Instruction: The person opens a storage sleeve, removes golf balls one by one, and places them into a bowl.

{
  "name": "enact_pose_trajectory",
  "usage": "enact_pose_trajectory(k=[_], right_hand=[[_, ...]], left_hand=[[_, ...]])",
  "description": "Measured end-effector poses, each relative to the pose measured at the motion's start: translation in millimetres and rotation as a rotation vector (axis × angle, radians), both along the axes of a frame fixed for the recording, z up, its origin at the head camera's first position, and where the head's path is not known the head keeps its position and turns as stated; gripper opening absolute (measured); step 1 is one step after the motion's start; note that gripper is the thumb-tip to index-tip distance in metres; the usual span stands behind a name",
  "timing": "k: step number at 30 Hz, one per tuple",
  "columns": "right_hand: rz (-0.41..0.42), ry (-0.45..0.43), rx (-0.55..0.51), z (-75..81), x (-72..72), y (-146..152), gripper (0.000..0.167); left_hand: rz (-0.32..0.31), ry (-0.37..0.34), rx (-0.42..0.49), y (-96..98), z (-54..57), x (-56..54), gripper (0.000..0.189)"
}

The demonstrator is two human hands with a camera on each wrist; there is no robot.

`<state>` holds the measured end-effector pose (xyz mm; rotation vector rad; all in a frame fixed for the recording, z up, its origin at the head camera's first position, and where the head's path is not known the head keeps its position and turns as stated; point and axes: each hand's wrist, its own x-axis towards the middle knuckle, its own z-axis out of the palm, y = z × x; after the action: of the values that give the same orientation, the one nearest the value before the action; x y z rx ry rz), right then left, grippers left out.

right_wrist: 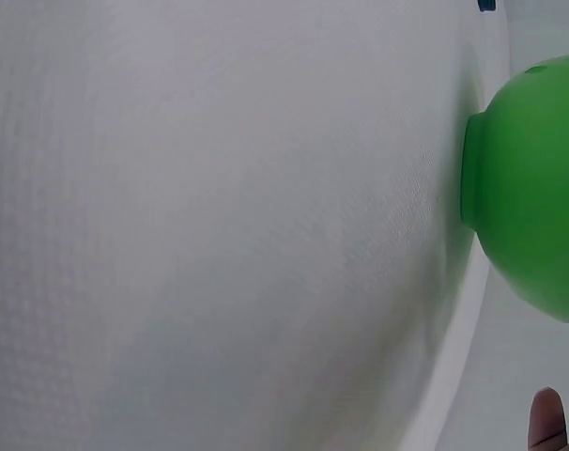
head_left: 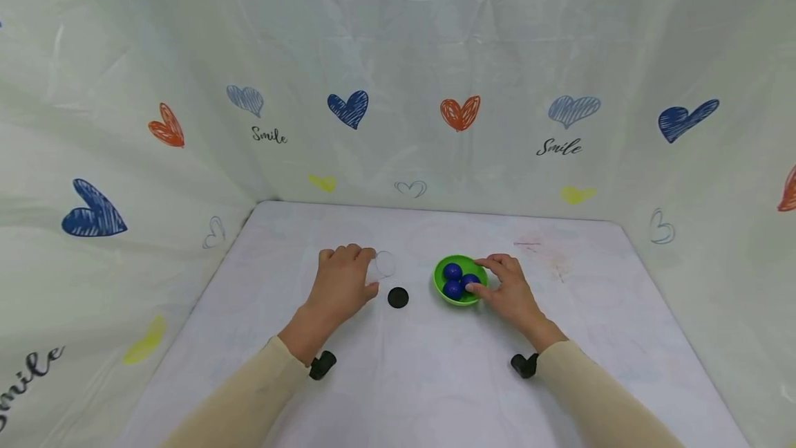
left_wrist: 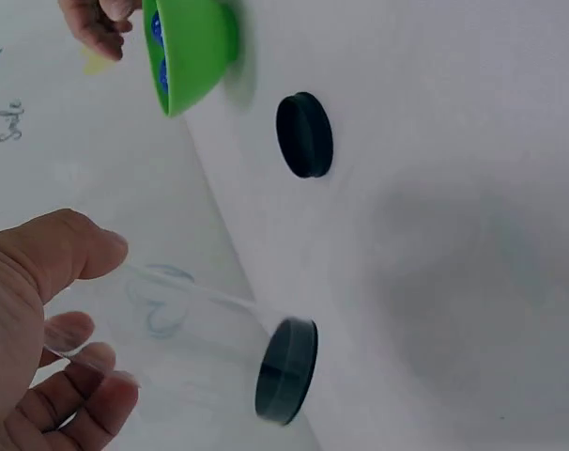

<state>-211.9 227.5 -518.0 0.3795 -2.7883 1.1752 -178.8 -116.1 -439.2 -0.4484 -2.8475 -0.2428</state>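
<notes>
My left hand (head_left: 344, 278) grips a clear cylindrical container (head_left: 385, 263) round its side, thumb on one side and fingers on the other. In the left wrist view, a black base (left_wrist: 286, 371) closes the container's far end. On the white table, right beside it, lies a round black lid (head_left: 398, 297). A green bowl (head_left: 460, 301) stands to the right with three dark blue balls (head_left: 452, 272) inside. Over the bowl's right rim reaches my right hand (head_left: 510, 292), thumb and fingers spread apart, the thumb overlapping the rightmost ball. In the right wrist view, its fingertips (right_wrist: 547, 418) show near the bowl.
A white cloth with printed hearts (head_left: 460, 113) hangs behind the table (head_left: 398, 379) and along its sides. Faint red marks (head_left: 547, 254) stain the tabletop at the right rear. Each wrist carries a small black device (head_left: 322, 365).
</notes>
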Motion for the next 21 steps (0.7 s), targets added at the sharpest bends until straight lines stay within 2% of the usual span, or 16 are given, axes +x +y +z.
enact_pose_trajectory(k=[3,9,11,16,21], right_hand=[[0.001,0.002,0.009,0.3,1.5,-0.7,0.057],[-0.006,0.007,0.017,1.1,4.7,0.6,0.056],[-0.010,0.011,0.021,1.4,5.6,1.8,0.055],[-0.011,0.027,0.032,0.8,5.5,4.4,0.054],[-0.012,0.052,0.042,0.5,5.4,5.6,0.053]], left_hand=[[0.045,0.010,0.096,-10.7,-7.7,-0.6,0.058],[0.152,-0.031,0.251,-33.5,-19.2,-2.4,0.066],[0.162,-0.041,0.256,-40.2,-21.7,-2.7,0.067],[0.160,-0.049,0.201,-52.6,-27.2,-3.7,0.065],[0.130,0.015,0.147,-59.7,-31.6,-4.4,0.064]])
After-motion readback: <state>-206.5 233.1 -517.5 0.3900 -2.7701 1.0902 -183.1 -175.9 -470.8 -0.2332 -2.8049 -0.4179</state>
